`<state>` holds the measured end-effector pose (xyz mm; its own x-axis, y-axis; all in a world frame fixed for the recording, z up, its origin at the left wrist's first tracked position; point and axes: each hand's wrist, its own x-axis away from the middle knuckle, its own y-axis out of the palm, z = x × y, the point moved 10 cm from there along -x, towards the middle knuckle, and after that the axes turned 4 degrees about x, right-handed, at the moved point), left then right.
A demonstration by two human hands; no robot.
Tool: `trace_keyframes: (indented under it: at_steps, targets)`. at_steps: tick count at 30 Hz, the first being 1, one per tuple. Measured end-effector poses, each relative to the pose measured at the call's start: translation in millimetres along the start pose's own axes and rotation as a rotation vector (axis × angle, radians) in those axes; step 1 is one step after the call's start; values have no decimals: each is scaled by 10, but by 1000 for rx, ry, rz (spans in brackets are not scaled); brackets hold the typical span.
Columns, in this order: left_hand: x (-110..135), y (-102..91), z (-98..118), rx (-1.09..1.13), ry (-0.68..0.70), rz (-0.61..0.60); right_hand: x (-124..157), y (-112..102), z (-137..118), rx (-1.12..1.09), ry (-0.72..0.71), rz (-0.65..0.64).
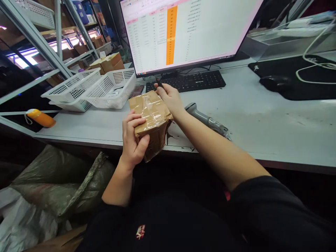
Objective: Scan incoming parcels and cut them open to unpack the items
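Observation:
A brown cardboard box (151,113) wrapped in shiny clear tape is tilted at the desk's front edge. My left hand (132,140) grips its near left side, fingers on the taped top and thumb on the front face. Beyond the box's far right corner, my right hand (170,99) is closed around a small dark object (158,83); too little of it shows to tell its kind. Just behind that hand lies a black keyboard (194,80). To the right of my right wrist, a grey barcode scanner (201,114) rests on the desk, its handle wrapped in clear plastic.
White perforated baskets (112,87) stand on the desk's left, with an orange cylindrical pouch (42,118) nearer the edge. A monitor (189,31) rises behind the keyboard. At right are a black mouse (274,83) and mat. Green sacks (52,168) lie below left.

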<state>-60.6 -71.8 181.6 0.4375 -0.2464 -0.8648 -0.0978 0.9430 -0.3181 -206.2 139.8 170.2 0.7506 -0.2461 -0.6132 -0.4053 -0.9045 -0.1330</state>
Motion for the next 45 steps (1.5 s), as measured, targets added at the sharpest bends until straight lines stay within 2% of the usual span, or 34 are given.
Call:
trace_keyframes:
  at_steps: [2, 5, 7, 10, 14, 19, 27, 36, 40, 45]
  targets:
    - [-8, 11, -4, -12, 2, 11, 220, -320, -217, 24, -42, 56]
    - [-14, -11, 8, -28, -5, 39, 706, -825, -684, 63, -127, 168]
    - [-28, -5, 37, -24, -3, 28, 1072, -1009, -1018, 92, -220, 190]
    - [-49, 46, 94, -11, 18, -18, 1546, -966, -1386, 282, -388, 118]
    - [-36, 121, 135, 60, 38, -13, 1889, -738, -1510, 570, -543, 81]
    - [-8, 185, 169, 8, 47, 19, 1937, -591, -1478, 692, -541, 110]
    - [-139, 106, 228, -65, 7, -155, 1858, -562, -1484, 741, -509, 104]
    - [-137, 63, 322, -201, 132, -19, 1870, -594, -1525, 745, -520, 146]
    - [-116, 77, 358, -275, 158, -17, 1870, -566, -1530, 738, -509, 123]
    - [-120, 84, 346, -262, 160, -18, 1835, -524, -1537, 767, -517, 154]
